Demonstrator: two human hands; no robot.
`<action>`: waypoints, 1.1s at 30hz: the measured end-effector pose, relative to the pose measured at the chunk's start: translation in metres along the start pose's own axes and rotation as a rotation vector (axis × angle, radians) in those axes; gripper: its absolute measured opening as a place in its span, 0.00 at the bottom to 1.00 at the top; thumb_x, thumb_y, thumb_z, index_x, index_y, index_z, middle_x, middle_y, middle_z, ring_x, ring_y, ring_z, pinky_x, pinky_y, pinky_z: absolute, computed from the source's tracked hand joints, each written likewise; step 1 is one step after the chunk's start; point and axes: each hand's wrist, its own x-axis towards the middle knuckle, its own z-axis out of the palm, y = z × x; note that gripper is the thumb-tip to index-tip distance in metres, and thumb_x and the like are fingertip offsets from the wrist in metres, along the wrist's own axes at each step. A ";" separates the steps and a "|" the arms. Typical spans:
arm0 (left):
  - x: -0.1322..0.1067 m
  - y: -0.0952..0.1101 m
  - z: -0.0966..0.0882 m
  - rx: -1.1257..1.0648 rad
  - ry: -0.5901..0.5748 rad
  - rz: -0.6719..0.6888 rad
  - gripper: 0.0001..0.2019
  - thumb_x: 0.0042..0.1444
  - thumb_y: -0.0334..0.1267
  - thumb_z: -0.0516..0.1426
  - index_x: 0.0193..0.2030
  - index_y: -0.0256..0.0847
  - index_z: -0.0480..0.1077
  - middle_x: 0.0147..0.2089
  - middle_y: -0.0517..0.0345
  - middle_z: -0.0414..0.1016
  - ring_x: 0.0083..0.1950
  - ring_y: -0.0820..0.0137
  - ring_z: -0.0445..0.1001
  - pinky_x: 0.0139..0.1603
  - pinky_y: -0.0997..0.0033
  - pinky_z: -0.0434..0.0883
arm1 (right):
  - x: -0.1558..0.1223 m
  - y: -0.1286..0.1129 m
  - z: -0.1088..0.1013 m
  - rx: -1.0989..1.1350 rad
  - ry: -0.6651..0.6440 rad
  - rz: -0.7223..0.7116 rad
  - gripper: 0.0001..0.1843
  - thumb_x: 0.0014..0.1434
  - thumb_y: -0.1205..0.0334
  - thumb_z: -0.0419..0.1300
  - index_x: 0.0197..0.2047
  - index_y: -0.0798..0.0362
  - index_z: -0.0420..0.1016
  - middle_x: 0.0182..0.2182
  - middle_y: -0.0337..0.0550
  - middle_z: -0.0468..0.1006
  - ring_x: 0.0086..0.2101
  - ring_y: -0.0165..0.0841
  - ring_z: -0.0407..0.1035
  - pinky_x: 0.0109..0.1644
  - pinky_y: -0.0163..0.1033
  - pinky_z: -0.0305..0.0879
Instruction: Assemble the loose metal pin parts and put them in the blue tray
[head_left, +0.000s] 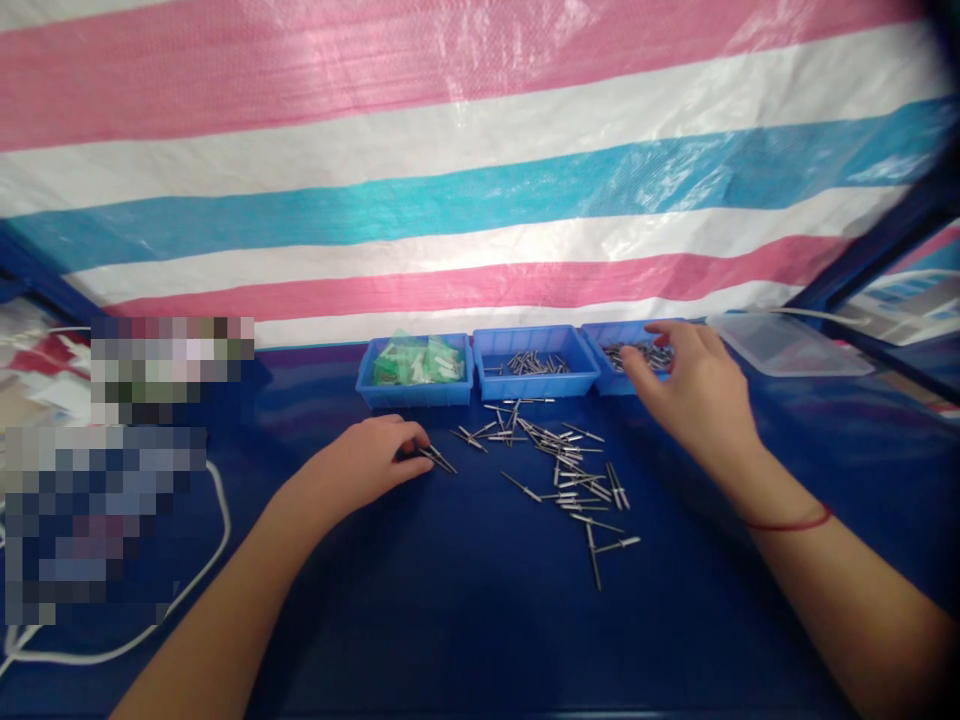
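Slim metal rivets (pixel 568 452) lie loose mid-frame; others already fill parts of the middle tray (pixel 536 386) and right tray (pixel 631 384). Centre-left, the left hand (pixel 369 458) pinches several rivets. Right of centre, the right hand (pixel 701 385), thumb and forefinger parted, hovers; whether it touches anything, I cannot tell.

We were in what looked like a workshop, or a small booth fitted out as one. Blue bars (pixel 862 258) framed our dark blue surface (pixel 420 640), and a striped plastic sheet (pixel 450 220) made its back wall. We saw metal rivets (pixel 562 440) strewn about, three plastic bins (pixel 536 386) of small parts in a row, and a white cable (pixel 90 658) at the left.
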 end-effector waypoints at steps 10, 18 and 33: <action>0.012 0.009 0.020 0.041 0.074 0.166 0.10 0.63 0.40 0.50 0.43 0.42 0.71 0.42 0.56 0.69 0.38 0.70 0.72 0.42 0.73 0.67 | -0.027 -0.063 -0.010 0.250 -0.281 -0.243 0.15 0.61 0.58 0.54 0.49 0.54 0.69 0.42 0.50 0.74 0.40 0.40 0.70 0.43 0.44 0.66; 0.019 0.024 0.029 -0.241 0.238 0.202 0.10 0.63 0.40 0.51 0.40 0.39 0.70 0.40 0.57 0.73 0.41 0.69 0.72 0.44 0.72 0.66 | -0.048 -0.092 -0.011 0.575 -0.485 -0.291 0.06 0.59 0.63 0.58 0.40 0.53 0.74 0.36 0.44 0.77 0.37 0.35 0.70 0.43 0.40 0.65; 0.014 0.053 0.040 -0.601 0.301 0.178 0.09 0.57 0.43 0.58 0.38 0.40 0.72 0.32 0.61 0.71 0.31 0.75 0.67 0.33 0.77 0.64 | -0.057 -0.106 -0.014 0.926 -0.510 0.048 0.06 0.58 0.62 0.59 0.33 0.53 0.74 0.25 0.38 0.71 0.24 0.27 0.60 0.27 0.34 0.56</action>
